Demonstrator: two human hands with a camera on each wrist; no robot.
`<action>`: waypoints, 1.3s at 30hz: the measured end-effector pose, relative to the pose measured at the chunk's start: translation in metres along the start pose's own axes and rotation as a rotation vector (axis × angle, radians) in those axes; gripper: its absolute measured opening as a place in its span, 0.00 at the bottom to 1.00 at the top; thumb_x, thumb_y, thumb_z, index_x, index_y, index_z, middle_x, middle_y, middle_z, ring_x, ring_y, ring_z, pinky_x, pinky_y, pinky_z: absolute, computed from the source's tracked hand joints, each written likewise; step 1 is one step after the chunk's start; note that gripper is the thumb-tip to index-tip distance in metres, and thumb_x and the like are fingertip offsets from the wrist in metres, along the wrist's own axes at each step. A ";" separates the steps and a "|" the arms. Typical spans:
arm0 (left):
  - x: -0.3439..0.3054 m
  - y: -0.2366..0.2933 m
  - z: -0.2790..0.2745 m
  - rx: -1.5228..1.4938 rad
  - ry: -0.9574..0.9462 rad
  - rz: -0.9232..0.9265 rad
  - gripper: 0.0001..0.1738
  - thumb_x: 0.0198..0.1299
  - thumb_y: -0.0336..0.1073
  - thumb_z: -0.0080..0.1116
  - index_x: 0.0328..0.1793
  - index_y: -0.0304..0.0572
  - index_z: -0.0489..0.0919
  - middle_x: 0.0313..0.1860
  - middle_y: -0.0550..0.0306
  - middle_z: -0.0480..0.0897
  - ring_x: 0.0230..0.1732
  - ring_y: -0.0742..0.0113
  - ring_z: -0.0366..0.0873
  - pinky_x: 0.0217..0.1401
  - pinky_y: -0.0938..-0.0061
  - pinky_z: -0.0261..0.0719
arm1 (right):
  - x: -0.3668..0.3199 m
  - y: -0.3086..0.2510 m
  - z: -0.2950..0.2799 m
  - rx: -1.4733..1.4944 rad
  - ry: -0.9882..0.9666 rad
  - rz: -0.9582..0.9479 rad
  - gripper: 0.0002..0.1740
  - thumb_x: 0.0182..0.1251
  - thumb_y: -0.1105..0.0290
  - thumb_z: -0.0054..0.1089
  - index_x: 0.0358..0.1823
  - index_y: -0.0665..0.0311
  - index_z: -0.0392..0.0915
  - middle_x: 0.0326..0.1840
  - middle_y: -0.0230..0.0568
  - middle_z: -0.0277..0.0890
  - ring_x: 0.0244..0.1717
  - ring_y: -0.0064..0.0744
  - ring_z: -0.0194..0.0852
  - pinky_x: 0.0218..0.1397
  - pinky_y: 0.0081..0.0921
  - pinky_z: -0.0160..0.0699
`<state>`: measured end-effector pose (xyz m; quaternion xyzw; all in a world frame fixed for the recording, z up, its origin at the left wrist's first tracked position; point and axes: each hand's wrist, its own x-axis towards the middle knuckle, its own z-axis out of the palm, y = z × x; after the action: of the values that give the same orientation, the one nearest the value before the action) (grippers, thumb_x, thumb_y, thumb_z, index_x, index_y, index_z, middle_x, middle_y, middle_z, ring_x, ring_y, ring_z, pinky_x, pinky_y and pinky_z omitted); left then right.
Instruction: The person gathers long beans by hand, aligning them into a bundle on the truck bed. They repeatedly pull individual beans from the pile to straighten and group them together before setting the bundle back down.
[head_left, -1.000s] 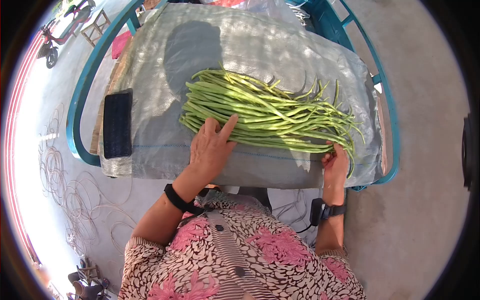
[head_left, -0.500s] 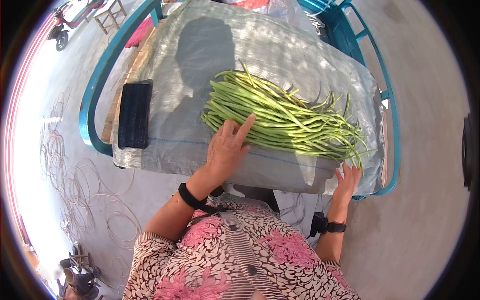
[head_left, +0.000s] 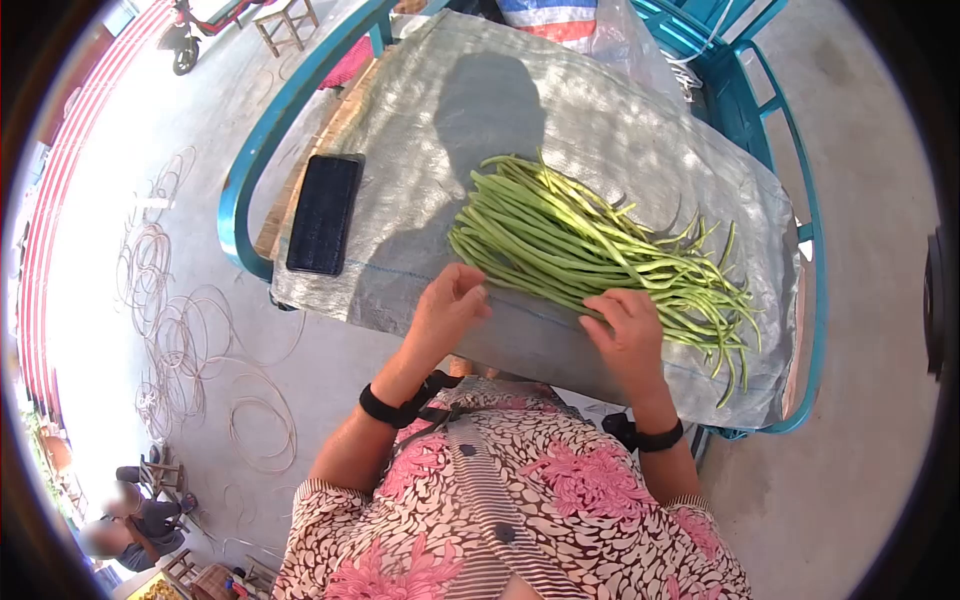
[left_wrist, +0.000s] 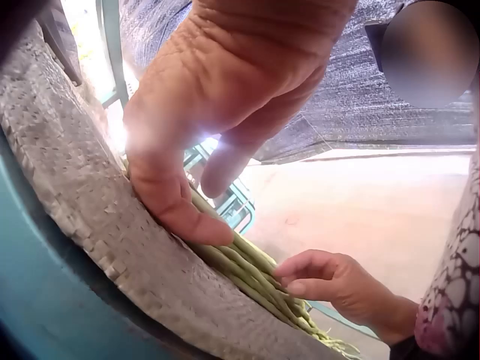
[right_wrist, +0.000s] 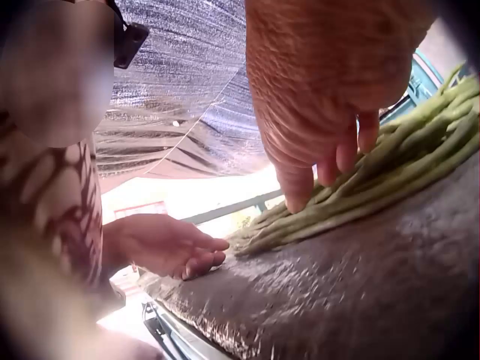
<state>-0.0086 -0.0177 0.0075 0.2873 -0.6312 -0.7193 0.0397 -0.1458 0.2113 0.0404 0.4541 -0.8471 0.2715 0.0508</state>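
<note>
A bundle of long green beans lies lengthwise on a grey woven plastic sheet, thick ends to the left and thin tips fanned out at right. My left hand is by the bundle's near left edge, thumb and forefinger apart and loosely bent; the left wrist view shows its fingertips close over the beans. Midway along the near edge is my right hand. Its fingers point down at the outermost beans in the right wrist view, with nothing gripped.
A black phone lies on the sheet's left side. Teal metal rails border the sheet left and right. Coiled wire is spread over the floor at left, and a person sits at the lower left.
My right hand has left the bean tips and moved left to the middle of the bundle. My left hand has drawn back from the top of the beans to their near edge.
</note>
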 end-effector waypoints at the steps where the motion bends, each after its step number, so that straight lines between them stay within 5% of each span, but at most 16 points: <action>1: 0.000 -0.007 -0.002 -0.012 -0.019 -0.013 0.13 0.71 0.30 0.52 0.57 0.32 0.73 0.46 0.51 0.79 0.42 0.67 0.82 0.45 0.74 0.82 | 0.005 -0.004 0.009 -0.030 0.011 -0.007 0.11 0.51 0.73 0.70 0.38 0.56 0.83 0.40 0.33 0.79 0.43 0.39 0.75 0.52 0.36 0.70; 9: -0.012 -0.002 0.012 -0.437 0.002 -0.233 0.25 0.76 0.44 0.47 0.67 0.28 0.67 0.58 0.41 0.79 0.56 0.55 0.81 0.56 0.66 0.82 | 0.009 0.004 0.021 0.169 0.133 -0.043 0.10 0.53 0.74 0.70 0.37 0.57 0.82 0.35 0.33 0.80 0.39 0.38 0.77 0.44 0.35 0.72; 14: -0.009 0.000 0.015 -0.795 -0.094 -0.238 0.29 0.78 0.48 0.41 0.68 0.25 0.66 0.62 0.39 0.77 0.60 0.52 0.79 0.62 0.65 0.80 | -0.005 0.007 0.009 0.447 -0.146 -0.039 0.10 0.55 0.74 0.70 0.39 0.58 0.82 0.36 0.36 0.81 0.36 0.41 0.81 0.38 0.32 0.79; 21: -0.011 -0.016 0.021 -0.564 0.027 -0.195 0.20 0.77 0.43 0.45 0.63 0.34 0.72 0.48 0.53 0.80 0.47 0.59 0.84 0.53 0.66 0.84 | -0.012 0.007 0.000 0.422 -0.384 -0.094 0.09 0.55 0.72 0.71 0.38 0.58 0.83 0.37 0.36 0.81 0.38 0.40 0.81 0.42 0.32 0.79; 24: -0.014 -0.016 0.026 -0.417 0.062 -0.145 0.17 0.76 0.41 0.47 0.61 0.36 0.72 0.45 0.56 0.80 0.44 0.61 0.84 0.51 0.67 0.84 | -0.006 0.004 -0.004 0.375 -0.246 -0.207 0.10 0.53 0.72 0.71 0.39 0.58 0.84 0.41 0.35 0.80 0.42 0.40 0.79 0.44 0.34 0.78; 27: -0.020 -0.013 0.032 -0.328 0.119 -0.088 0.15 0.76 0.40 0.47 0.58 0.36 0.72 0.47 0.55 0.80 0.46 0.61 0.84 0.52 0.67 0.84 | -0.004 0.012 0.008 0.230 -0.010 -0.089 0.11 0.53 0.71 0.71 0.39 0.58 0.84 0.42 0.34 0.78 0.43 0.40 0.77 0.45 0.36 0.77; 39: -0.011 -0.015 0.033 -0.576 0.266 -0.133 0.12 0.74 0.32 0.42 0.59 0.34 0.67 0.58 0.38 0.78 0.57 0.50 0.82 0.59 0.60 0.82 | 0.013 0.010 0.031 -0.092 0.084 -0.069 0.13 0.48 0.71 0.73 0.36 0.51 0.80 0.35 0.27 0.70 0.41 0.34 0.70 0.48 0.36 0.65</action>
<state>-0.0103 0.0191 -0.0018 0.3964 -0.3709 -0.8255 0.1546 -0.1565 0.1899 0.0144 0.4683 -0.8398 0.2489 0.1163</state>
